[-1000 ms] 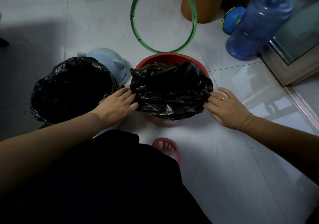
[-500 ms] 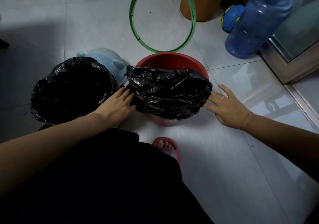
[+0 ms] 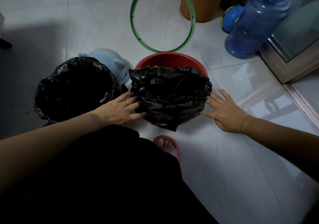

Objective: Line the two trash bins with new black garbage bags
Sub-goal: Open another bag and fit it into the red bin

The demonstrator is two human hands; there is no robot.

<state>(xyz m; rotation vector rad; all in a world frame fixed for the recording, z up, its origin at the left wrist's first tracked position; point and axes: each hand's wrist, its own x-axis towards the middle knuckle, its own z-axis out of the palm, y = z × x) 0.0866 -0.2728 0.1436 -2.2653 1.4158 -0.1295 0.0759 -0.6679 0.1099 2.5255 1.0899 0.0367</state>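
Task about half done: the first bag [image 3: 74, 89], beside the left hand [image 3: 119, 110], lines its bin; the second bag [image 3: 170, 94], pressed between that hand and the right hand [image 3: 226, 110], both straight-fingered, covers only the near rim of the red bin [image 3: 172, 59].

Red bin [image 3: 165, 58] front beneath black bag [image 3: 169, 96]

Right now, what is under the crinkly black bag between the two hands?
A red bin; only its far rim shows. The black bag covers the rest, so its inside is hidden.
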